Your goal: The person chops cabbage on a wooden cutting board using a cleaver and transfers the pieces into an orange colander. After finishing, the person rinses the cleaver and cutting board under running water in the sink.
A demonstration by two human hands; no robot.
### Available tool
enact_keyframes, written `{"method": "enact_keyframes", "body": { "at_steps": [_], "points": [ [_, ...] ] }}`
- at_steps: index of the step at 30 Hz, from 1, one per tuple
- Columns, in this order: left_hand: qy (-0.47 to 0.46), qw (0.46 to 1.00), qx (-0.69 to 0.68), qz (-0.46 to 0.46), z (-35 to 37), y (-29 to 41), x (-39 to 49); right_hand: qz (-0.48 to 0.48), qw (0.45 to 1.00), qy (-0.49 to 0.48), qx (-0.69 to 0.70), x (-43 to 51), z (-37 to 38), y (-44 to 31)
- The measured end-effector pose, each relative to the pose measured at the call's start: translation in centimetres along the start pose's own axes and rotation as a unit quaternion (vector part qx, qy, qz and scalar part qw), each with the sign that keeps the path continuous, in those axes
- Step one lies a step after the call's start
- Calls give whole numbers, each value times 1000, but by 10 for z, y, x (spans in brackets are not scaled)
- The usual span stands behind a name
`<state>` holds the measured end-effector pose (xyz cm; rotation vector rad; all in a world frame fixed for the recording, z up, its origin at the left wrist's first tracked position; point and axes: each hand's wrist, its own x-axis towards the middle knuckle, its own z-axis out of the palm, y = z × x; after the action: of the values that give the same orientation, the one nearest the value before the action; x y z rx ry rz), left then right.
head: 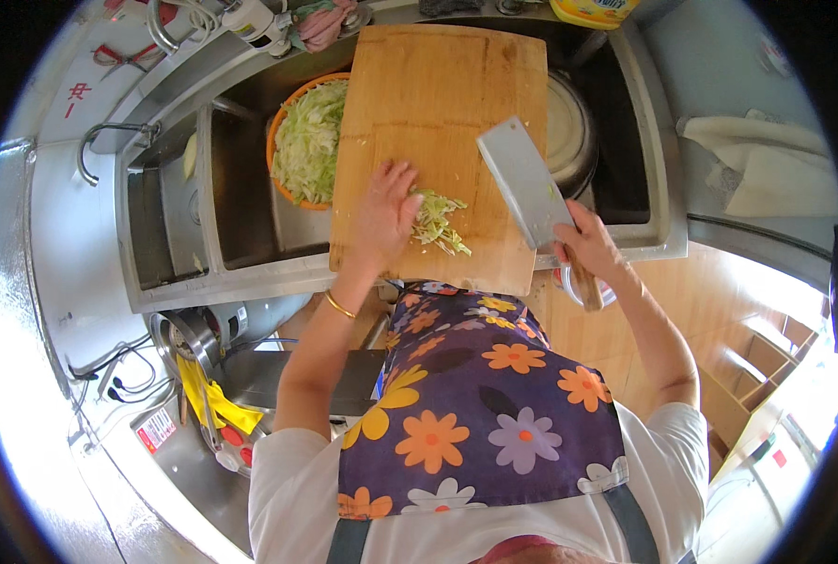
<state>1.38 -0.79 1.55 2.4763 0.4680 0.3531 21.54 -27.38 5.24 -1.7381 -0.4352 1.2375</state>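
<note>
My right hand [591, 240] grips the wooden handle of a cleaver [517, 176]. Its wide blade is over the right edge of a wooden cutting board [447, 92], tip pointing away from me, with a small green scrap stuck to it. Beside a small pile of shredded cabbage [436, 220], my left hand [389, 208] is low over the board, slightly blurred. Its thumb touches or overlaps the pile's left side, and the fingers point away from me. Left of the board, an orange-rimmed basin [272, 144] is heaped with more shredded cabbage [310, 141], partly hidden by the board.
The board bridges a stainless steel sink [662, 176]. Under its right side is a round metal pot or basin [570, 134]. A faucet [91, 151] arches over the left compartment, which holds pale vegetable scraps [191, 156]. A white cloth [771, 169] lies at right; yellow rubber gloves [215, 402] hang lower left.
</note>
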Motion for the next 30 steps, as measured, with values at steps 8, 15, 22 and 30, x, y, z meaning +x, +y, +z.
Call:
{"method": "enact_keyframes", "body": {
  "at_steps": [8, 15, 22, 30],
  "points": [
    [100, 994, 4, -41, 44, 46, -19, 18, 994, -73, 81, 11, 74, 15],
    [259, 955, -91, -110, 26, 32, 4, -60, 991, -103, 58, 59, 158, -33],
    [363, 924, -102, -54, -39, -66, 57, -126, 983, -126, 43, 135, 211, -111],
    [285, 945, -140, -73, -49, -192, 94, -48, 997, -61, 29, 190, 227, -142]
  ]
}}
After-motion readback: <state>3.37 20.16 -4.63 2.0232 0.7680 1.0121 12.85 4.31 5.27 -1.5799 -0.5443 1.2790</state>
